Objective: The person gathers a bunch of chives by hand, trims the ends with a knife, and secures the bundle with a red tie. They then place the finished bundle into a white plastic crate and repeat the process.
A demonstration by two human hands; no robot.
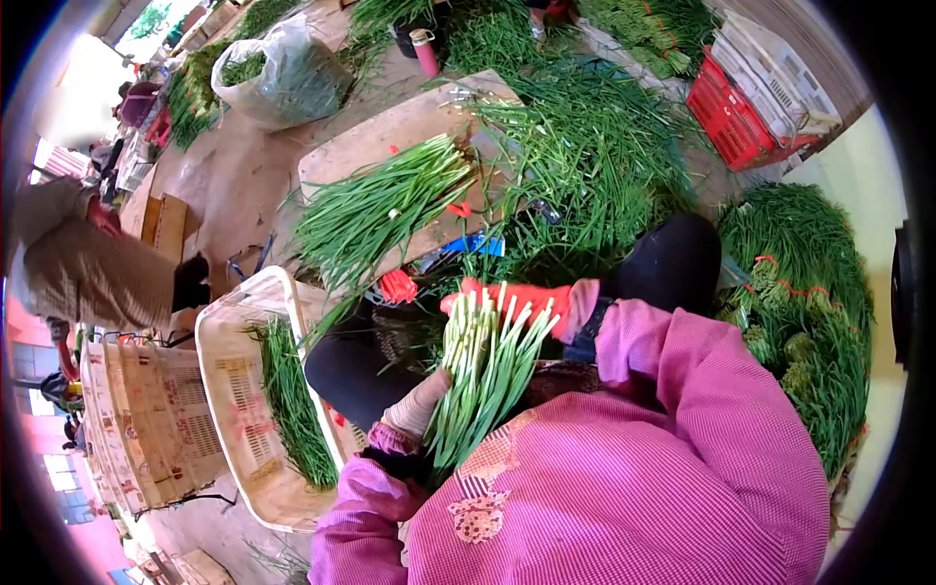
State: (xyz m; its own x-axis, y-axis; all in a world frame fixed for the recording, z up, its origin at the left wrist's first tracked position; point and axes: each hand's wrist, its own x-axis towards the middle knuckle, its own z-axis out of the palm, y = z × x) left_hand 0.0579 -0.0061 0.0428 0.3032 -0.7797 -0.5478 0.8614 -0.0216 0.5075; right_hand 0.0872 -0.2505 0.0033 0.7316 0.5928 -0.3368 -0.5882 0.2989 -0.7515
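Note:
A bunch of green chives (pixel 487 361) with pale stem ends lies across my lap, stems pointing away from me. My left hand (pixel 417 406), in a pale glove, is wrapped round its left side, with the thumb along the stalks. Behind the stem ends is my right hand (pixel 522 300) in an orange-red glove, closed against the bunch; the stems partly cover its fingers. A larger pile of chives (pixel 390 200) rests on a wooden board (pixel 341 161) ahead. A bundle of red ties (pixel 397 286) sits near my left knee.
To the left, a white plastic basket (pixel 216 390) holds some chives. Loose chives (pixel 595 146) are heaped ahead to the right, with tied bundles (pixel 799 292) at my right. A red crate (pixel 733 112), a clear bag (pixel 292 83) and a pink bottle (pixel 425 54) stand farther off. Another person (pixel 93 258) stands left.

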